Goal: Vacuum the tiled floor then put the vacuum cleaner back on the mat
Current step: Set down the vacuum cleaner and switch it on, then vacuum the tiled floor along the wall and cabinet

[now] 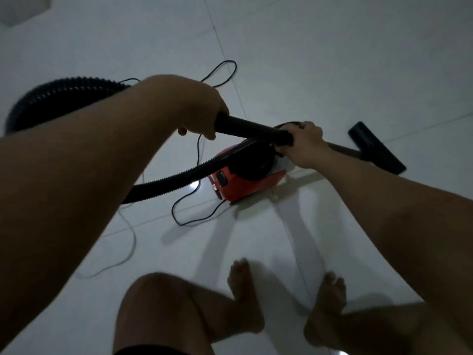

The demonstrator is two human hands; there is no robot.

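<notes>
We start at the wand [253, 130], the rigid black tube whose long axis runs from ten o'clock down to four o'clock across the middle of the view. Our left hand [202, 108] is wrapped closed round its upper end, where the ribbed hose [64, 85] joins; our right hand [303, 146] is closed round it lower down, at the joint with the thinner tube. From the right hand the tube carries on toward three o'clock to the floor nozzle [376, 148], which lies on the tiled floor [332, 60], so the right hand is the nearer one to the working end and any sweep will pivot from there.

The red vacuum cleaner [245, 178] sits on the tiles directly beneath the wand, at six o'clock from our right hand, with the hose looping out to nine o'clock and back to it. A thin power cord [194, 216] trails in loose curves on the floor at seven o'clock from the body, close to our path. Our bare feet [325, 311] stand at the bottom of the view.

We judge vacuuming is in hand. No mat shows anywhere. The dim light and blur hide our fingertips, and our right wrist covers part of the thinner tube.
</notes>
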